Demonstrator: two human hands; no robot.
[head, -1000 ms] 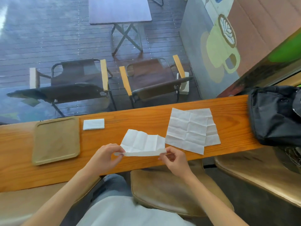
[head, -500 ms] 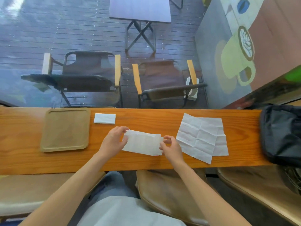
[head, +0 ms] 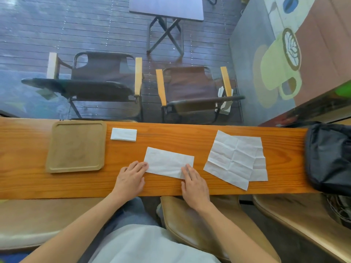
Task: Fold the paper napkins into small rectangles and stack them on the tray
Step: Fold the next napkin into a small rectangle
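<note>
Your left hand and right hand are both flat, fingers spread out, pressing the near corners of the half-folded napkin at frame centre on the wooden counter; right of it are the unfolded napkins; further up-left there's one small folded napkin just beside the tray, not on it.

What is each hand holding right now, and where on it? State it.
Neither hand grips anything. Both press the half-folded napkin flat on the counter: the left hand at its near-left corner, the right hand at its near-right corner.
</note>
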